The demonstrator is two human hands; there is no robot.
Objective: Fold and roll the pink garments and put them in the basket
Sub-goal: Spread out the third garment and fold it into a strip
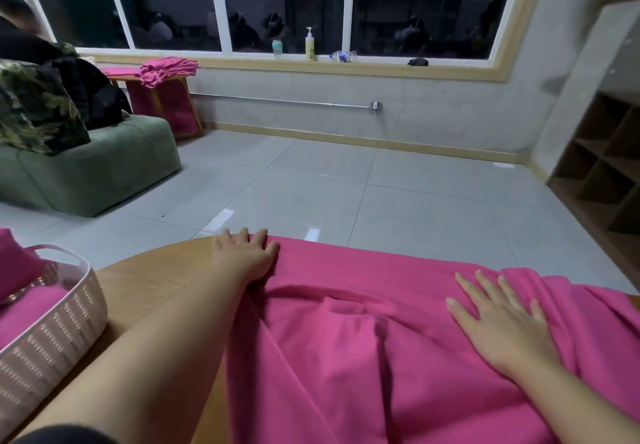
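Pink garment [363, 357], soft, creased, under flat hands [502, 322]

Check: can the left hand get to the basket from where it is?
Probably yes. The left hand lies flat at the garment's far left edge, holding nothing, and only bare table lies between that arm and the basket on its left.

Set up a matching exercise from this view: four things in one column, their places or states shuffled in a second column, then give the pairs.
Column A
1. left hand
2. right hand
3. basket
4. pump bottle

Column B
a. on the window sill
b. flat on the pink garment
c. at the table's left edge, pink cloth inside
d. at the garment's far left corner

Pairs: 1-d, 2-b, 3-c, 4-a
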